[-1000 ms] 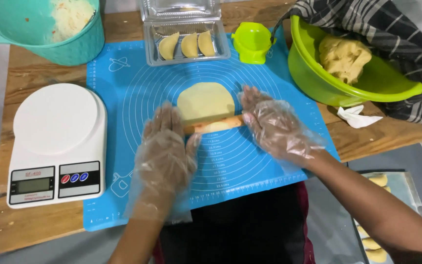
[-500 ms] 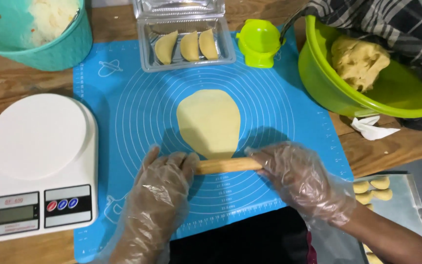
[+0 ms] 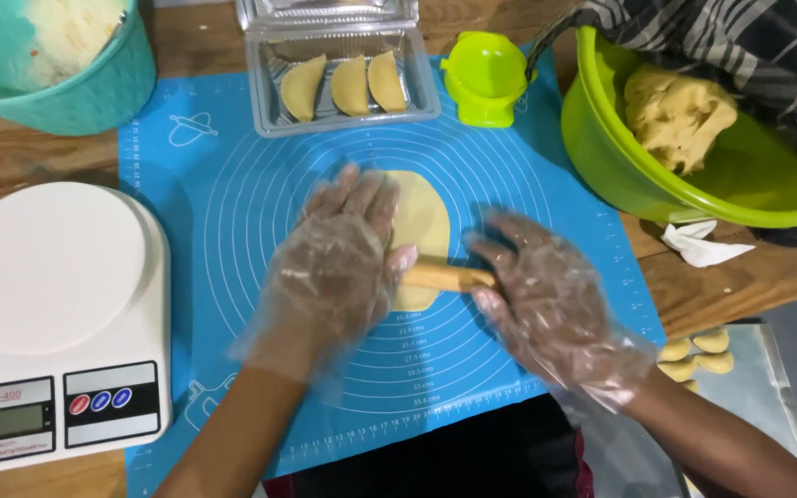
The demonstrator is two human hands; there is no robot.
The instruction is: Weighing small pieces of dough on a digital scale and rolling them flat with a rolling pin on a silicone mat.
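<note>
Both gloved hands, left (image 3: pixel 334 263) and right (image 3: pixel 546 300), lay flat and unclenched on the pin (image 3: pixel 445 275), over dough (image 3: pixel 420 221) at the mat's (image 3: pixel 186 184) centre. Uneven palm pressure could probably tear it.

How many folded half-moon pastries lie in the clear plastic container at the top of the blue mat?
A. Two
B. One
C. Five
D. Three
D. Three folded pastries lie side by side in the clear plastic container, beyond the left hand and right hand on the wooden roller.
</note>
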